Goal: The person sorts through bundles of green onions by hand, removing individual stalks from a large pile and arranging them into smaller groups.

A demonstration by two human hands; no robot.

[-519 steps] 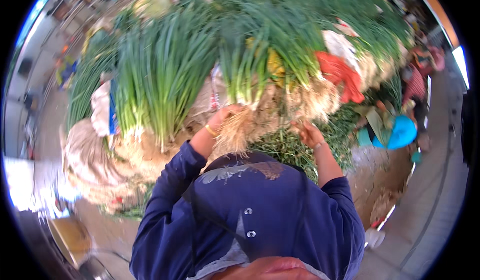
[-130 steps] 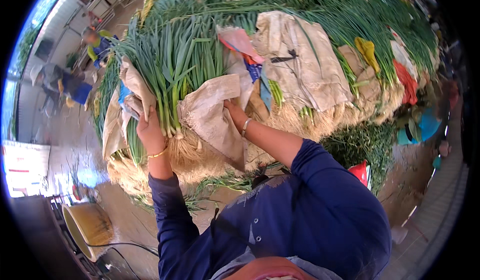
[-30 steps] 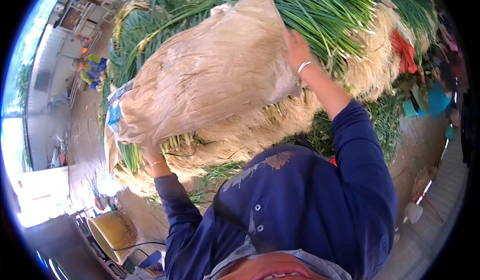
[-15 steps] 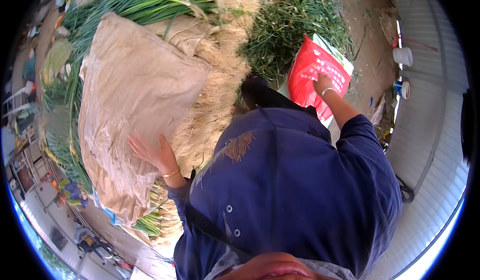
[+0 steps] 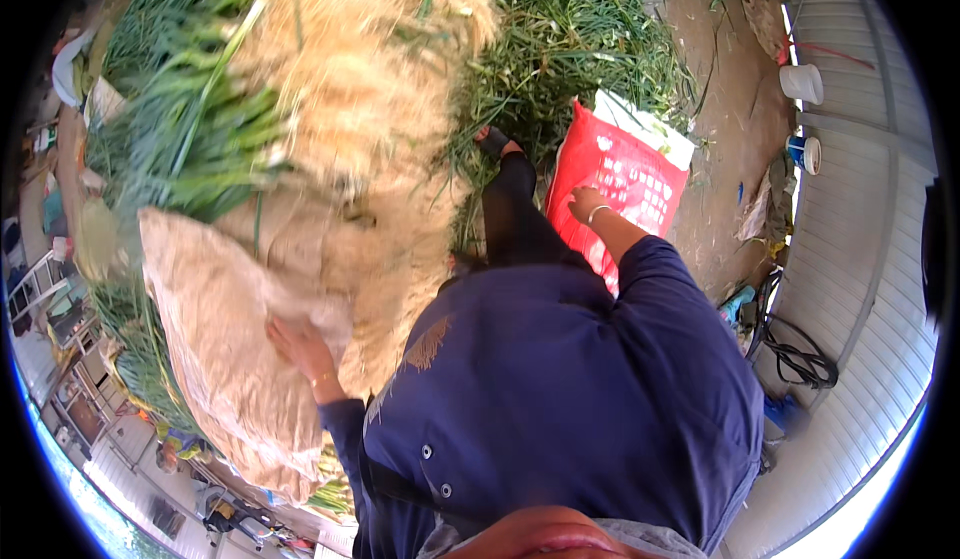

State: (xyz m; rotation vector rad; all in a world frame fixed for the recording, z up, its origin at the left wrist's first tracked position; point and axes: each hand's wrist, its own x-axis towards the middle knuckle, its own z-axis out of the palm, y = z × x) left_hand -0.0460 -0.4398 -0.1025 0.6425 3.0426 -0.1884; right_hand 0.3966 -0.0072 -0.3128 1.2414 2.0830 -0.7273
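My left hand (image 5: pixel 303 351) lies on a large beige cloth sack sheet (image 5: pixel 215 309), with its fingers stretched out flat. The sheet partly covers a stack of green onions or similar long-leaved bunches (image 5: pixel 190 149), whose pale, stringy root ends (image 5: pixel 370 79) face me. At my right side, my right hand (image 5: pixel 588 204) has its bent fingers on the face of a red and white plastic bag (image 5: pixel 635 174) and appears to grip it. What the bag holds is hidden.
A heap of loose green leaves (image 5: pixel 575 34) covers the floor ahead, beside my foot (image 5: pixel 497 141). Along the pale corrugated wall (image 5: pixel 870 259) stand a white bucket (image 5: pixel 802 84), a blue and white tub (image 5: pixel 804 153) and a coiled black hose (image 5: pixel 800 354).
The red bag has come nearer to my body together with my right hand. My leg and foot have come into view. My left hand stays on the sheet while the view shifts.
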